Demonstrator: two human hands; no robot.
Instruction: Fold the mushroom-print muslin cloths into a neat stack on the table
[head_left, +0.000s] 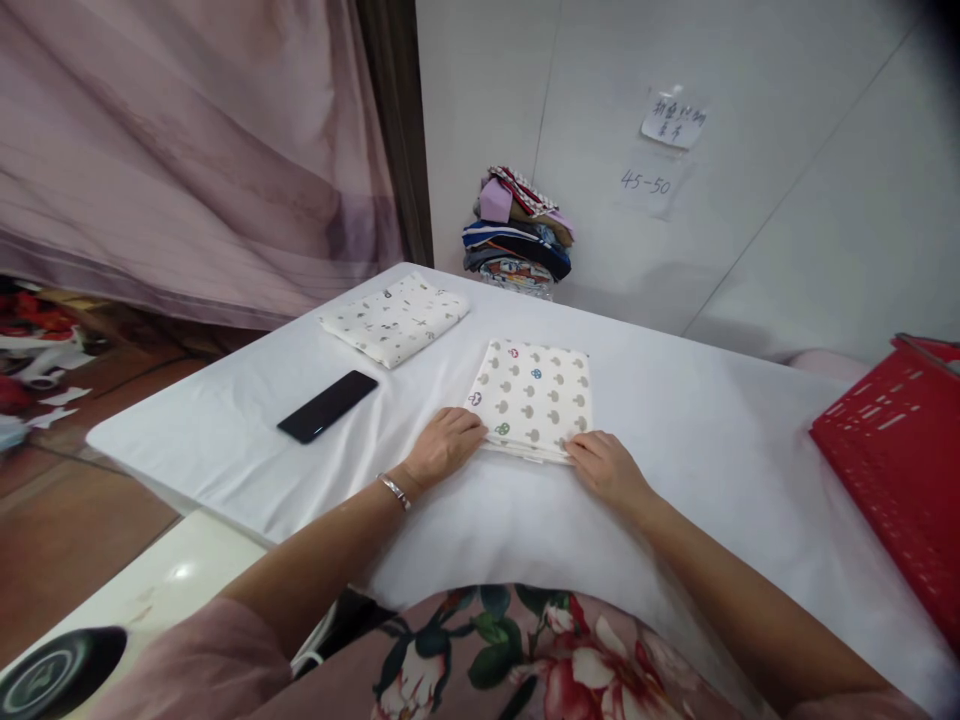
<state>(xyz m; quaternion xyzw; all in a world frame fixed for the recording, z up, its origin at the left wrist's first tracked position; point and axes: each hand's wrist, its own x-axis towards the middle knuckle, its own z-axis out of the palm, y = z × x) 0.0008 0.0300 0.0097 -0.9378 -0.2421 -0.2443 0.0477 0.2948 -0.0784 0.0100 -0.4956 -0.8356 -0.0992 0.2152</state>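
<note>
A black phone (328,405) is laid flat near the left edge of the white-covered table (712,440), and a folded cloth with small prints (396,318) is set just past it, toward the far left corner. A mixed stack of folded clothes (519,232) is piled at the far edge against the wall, with two paper notes (664,150) stuck up to its right. A red plastic basket (896,450) is parked at the right edge, and a pinkish curtain (187,150) is hung behind the left side.
</note>
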